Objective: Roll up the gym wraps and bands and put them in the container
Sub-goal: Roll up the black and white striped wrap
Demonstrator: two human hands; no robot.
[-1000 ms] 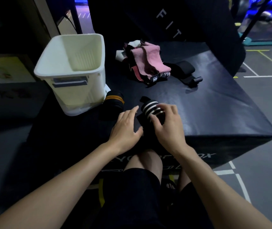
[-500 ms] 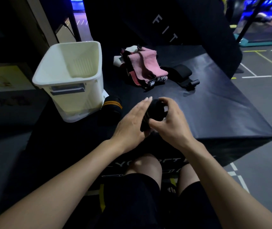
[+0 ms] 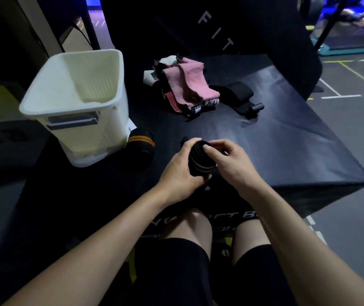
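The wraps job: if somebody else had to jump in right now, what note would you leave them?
Left hand grips the rolled striped wrap from the side. Right hand pinches its top edge.
White container stands at the left on the black box; no wraps can be seen inside it.
Done: one orange-striped roll lies beside the container, not in it. The striped wrap looks nearly rolled.
Left: put both rolls in, then roll the pink and black pile and the black strap.
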